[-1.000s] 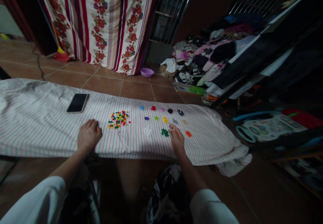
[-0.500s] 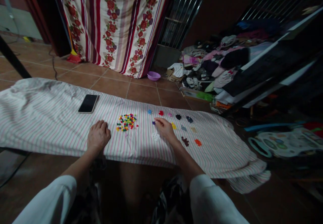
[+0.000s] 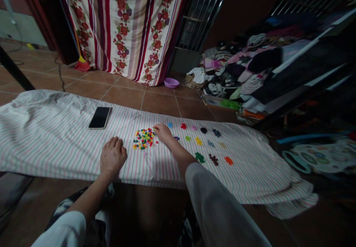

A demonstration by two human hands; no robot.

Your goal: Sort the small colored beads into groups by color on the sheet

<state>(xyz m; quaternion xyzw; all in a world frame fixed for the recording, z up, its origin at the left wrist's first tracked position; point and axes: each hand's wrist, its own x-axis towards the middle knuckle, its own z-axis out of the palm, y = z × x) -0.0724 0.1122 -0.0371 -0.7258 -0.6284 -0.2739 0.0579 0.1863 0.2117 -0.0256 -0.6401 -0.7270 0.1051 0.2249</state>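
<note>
A heap of small mixed-colour pieces [image 3: 144,138] lies on the striped cloth [image 3: 69,143]. At the heap's right edge my right hand [image 3: 163,132] has its thumb and fingertips pinched together; whatever they grip is too small to make out. My left hand [image 3: 113,155] rests palm down on the cloth to the left of the heap, fingers loosely bent and holding nothing. Single-colour clusters spread out to the right, among them red [image 3: 183,126], black [image 3: 204,130], yellow [image 3: 198,141], dark green [image 3: 199,157], brown [image 3: 213,160] and orange [image 3: 228,160]. My right forearm hides part of this area.
A phone [image 3: 100,118] lies on the cloth at the left. Beyond the cloth's far edge, a purple basin [image 3: 171,83] stands on the tiled floor before a flowered curtain [image 3: 125,28]. Piled clothes [image 3: 222,69] fill the back right.
My right hand has moved left from the purple cluster to the heap's right edge, uncovering the light green and dark green clusters. My left hand stays resting on the cloth. The view has shifted slightly.
</note>
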